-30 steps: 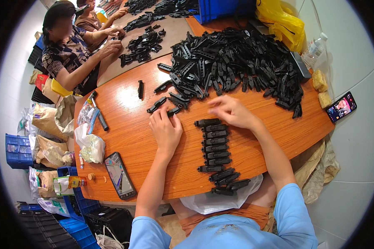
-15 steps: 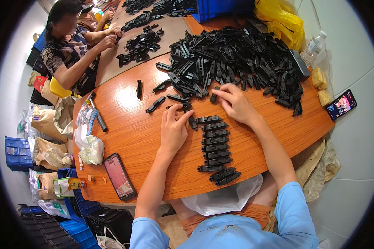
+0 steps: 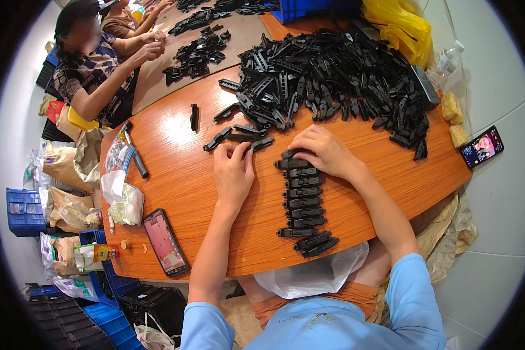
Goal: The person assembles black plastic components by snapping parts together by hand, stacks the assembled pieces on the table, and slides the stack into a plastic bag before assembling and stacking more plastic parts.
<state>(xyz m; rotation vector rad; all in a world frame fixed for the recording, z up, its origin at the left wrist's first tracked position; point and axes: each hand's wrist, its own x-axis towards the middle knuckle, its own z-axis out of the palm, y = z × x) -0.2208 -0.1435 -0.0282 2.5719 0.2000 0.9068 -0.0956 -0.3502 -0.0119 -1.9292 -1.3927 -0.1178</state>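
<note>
Head view, right hand (image 3: pixel 325 153): works at the far end of the row of black parts (image 3: pixel 303 203) on the table (image 3: pixel 347 207), with fingers bent and apparently pinching a black part (image 3: pixel 287 155) just beyond the endmost piece. Differs from half a second earlier: then held a small dark piece farther out, near the pile of black parts (image 3: pixel 332 76); now bears on the row itself. Cannot tell whether fully set down, the palm side being hidden. Left hand (image 3: pixel 233 168): now stands apart from the row, on its left side, after holding a part right beside the far end half a second earlier. Reaches a loose part (image 3: pixel 263 144) in front of the pile, with thumb and index finger drawn close together; cannot tell whether pinching or merely touching. At the near end, above the white plastic bag (image 3: pixel 312 275): shows two pieces fewer than one second earlier. By judgement, amounts to a row extended at the far end and shortened at the near end.
</note>
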